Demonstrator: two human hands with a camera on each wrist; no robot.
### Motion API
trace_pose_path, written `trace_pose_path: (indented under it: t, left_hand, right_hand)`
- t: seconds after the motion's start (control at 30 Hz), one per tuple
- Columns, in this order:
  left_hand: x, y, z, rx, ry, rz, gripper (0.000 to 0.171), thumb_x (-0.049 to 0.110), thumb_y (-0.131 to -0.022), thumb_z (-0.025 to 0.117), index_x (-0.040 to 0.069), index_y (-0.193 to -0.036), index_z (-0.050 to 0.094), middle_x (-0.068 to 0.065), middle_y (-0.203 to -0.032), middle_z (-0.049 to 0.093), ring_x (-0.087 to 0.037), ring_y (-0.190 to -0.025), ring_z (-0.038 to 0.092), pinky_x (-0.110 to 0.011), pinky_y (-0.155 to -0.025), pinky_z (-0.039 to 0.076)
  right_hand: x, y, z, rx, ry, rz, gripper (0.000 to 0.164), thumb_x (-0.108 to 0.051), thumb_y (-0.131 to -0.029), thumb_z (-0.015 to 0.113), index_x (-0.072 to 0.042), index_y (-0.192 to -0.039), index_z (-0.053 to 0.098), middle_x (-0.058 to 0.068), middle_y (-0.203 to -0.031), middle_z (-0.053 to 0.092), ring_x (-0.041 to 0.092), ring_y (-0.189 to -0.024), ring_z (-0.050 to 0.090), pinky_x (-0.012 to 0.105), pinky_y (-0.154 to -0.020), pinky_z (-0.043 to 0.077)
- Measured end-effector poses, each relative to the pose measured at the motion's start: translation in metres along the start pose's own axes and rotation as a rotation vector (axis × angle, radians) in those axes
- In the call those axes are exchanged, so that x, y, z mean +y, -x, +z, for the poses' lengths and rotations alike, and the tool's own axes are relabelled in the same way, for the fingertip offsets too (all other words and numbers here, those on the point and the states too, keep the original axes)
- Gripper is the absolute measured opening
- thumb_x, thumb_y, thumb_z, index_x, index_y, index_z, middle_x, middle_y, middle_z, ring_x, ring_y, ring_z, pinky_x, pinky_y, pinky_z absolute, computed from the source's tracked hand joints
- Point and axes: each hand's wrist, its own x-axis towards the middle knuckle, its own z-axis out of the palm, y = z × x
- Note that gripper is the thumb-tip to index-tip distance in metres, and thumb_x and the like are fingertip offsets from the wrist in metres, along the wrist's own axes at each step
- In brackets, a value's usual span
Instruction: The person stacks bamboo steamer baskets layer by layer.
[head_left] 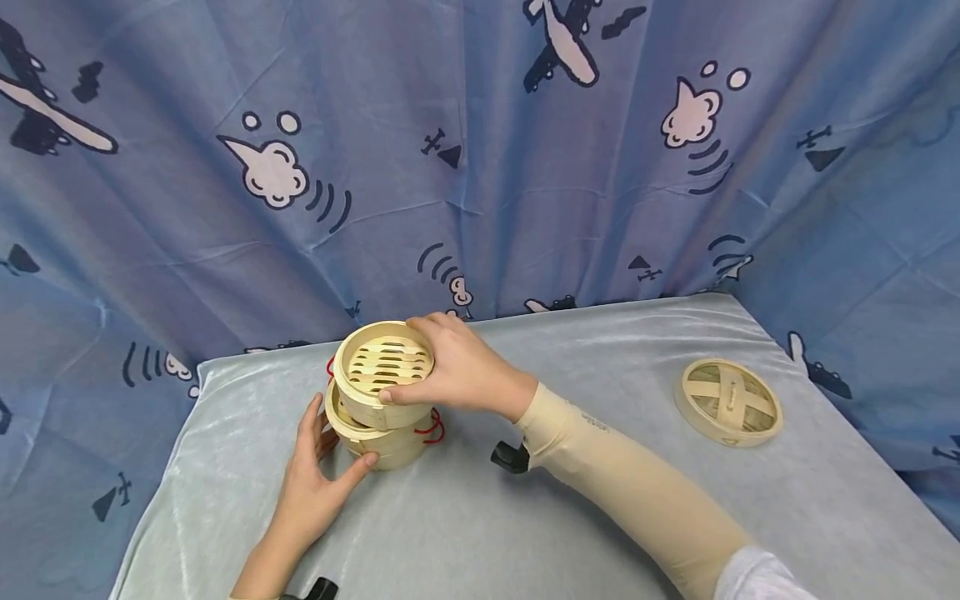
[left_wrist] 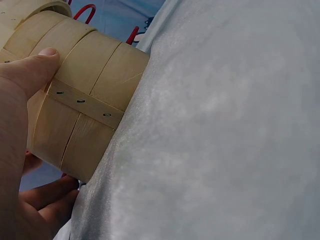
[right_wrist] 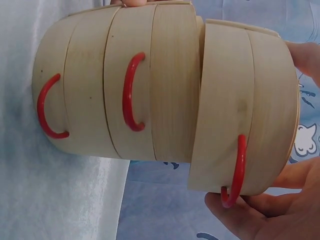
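Near the table's back left stand round bamboo steamer baskets with red loop handles. My right hand (head_left: 471, 367) grips the top steamer basket (head_left: 371, 407) by its rim, thumb in front and fingers behind. That basket has a slatted floor and sits slightly off-centre over the lower steamer baskets (right_wrist: 130, 90). In the right wrist view a narrow gap shows between the two parts, and two red handles are on the lower part. My left hand (head_left: 307, 483) holds the lower part, its thumb (left_wrist: 42, 67) on the near wall and its fingers around the left side.
A round bamboo lid (head_left: 731, 402) with crossed strips and a small handle lies on the right of the table. Pale grey-blue cloth (head_left: 525, 533) covers the table. A blue patterned curtain (head_left: 525, 192) hangs along the back and sides.
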Motion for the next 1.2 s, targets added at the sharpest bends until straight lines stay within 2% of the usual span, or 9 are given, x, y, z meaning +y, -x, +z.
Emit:
trace_pose_path:
  t: [0.3, 0.5, 0.9, 1.2]
  left_hand:
    - [-0.002, 0.0, 0.0, 0.002, 0.0, 0.014, 0.114, 0.016, -0.091, 0.092, 0.02, -0.177, 0.016, -0.023, -0.167, 0.044, -0.043, -0.136, 0.061, -0.008, -0.108, 0.04]
    - [-0.002, 0.0, 0.0, 0.009, 0.018, 0.037, 0.112, 0.013, -0.09, 0.093, 0.026, -0.175, 0.021, -0.015, -0.167, 0.045, -0.04, -0.138, 0.06, -0.009, -0.109, 0.041]
    - [0.001, -0.001, 0.002, 0.012, 0.028, 0.044, 0.111, 0.012, -0.09, 0.092, 0.025, -0.175, 0.021, -0.022, -0.164, 0.048, -0.042, -0.136, 0.061, -0.01, -0.109, 0.043]
    - [-0.001, 0.001, 0.002, 0.018, 0.034, 0.017, 0.12, 0.011, -0.089, 0.093, 0.032, -0.177, 0.013, -0.024, -0.165, 0.046, -0.044, -0.139, 0.058, -0.009, -0.109, 0.041]
  right_hand:
    - [-0.005, -0.003, 0.005, -0.012, 0.013, 0.001, 0.1, -0.067, -0.081, 0.085, -0.003, -0.153, 0.058, 0.014, -0.142, 0.064, 0.026, -0.132, 0.058, 0.045, -0.111, 0.052]
    - [-0.008, -0.004, 0.007, -0.016, 0.026, 0.001, 0.102, -0.068, -0.081, 0.085, -0.003, -0.154, 0.058, 0.015, -0.142, 0.063, 0.027, -0.131, 0.058, 0.045, -0.11, 0.053]
    - [-0.015, -0.007, 0.007, -0.016, 0.057, -0.002, 0.102, -0.068, -0.08, 0.086, -0.003, -0.153, 0.059, 0.016, -0.14, 0.064, 0.029, -0.129, 0.058, 0.046, -0.107, 0.053]
    - [-0.022, -0.006, 0.011, -0.016, 0.08, 0.003, 0.103, -0.068, -0.08, 0.086, -0.002, -0.154, 0.058, 0.016, -0.14, 0.064, 0.03, -0.128, 0.059, 0.046, -0.105, 0.054]
